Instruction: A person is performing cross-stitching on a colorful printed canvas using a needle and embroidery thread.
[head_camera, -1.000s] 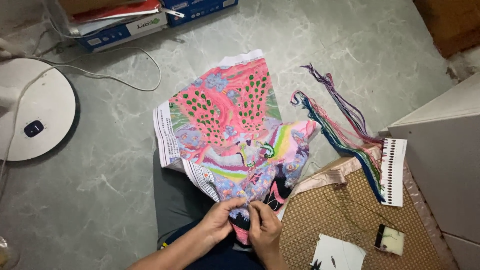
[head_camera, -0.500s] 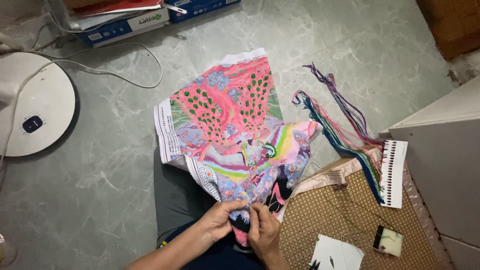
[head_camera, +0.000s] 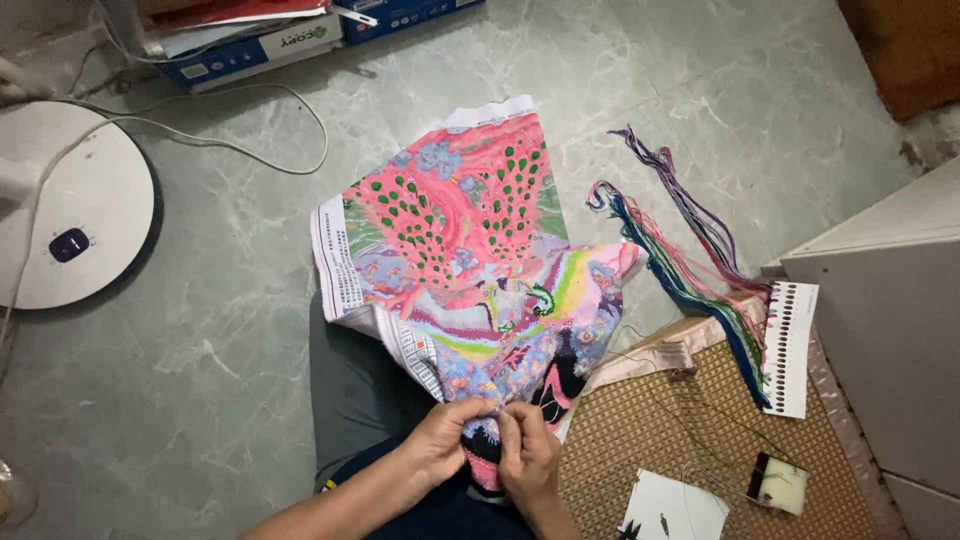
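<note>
1. Head view: the left hand (head_camera: 440, 440) and right hand (head_camera: 527, 455) meet at the near edge of a colourful embroidery cloth (head_camera: 470, 250), both pinching its fabric.
2. That cloth spreads from the person's lap out over the grey floor (head_camera: 220, 350).
3. Right of it lie bundled threads (head_camera: 690, 260), a thread card (head_camera: 790, 345) and a woven mat (head_camera: 700, 450).
4. Far left stands a round white fan base (head_camera: 70, 200).

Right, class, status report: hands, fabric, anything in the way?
Left hand and right hand pinch the embroidered cloth. Thread bundle lies apart. Nothing blocking.
</note>
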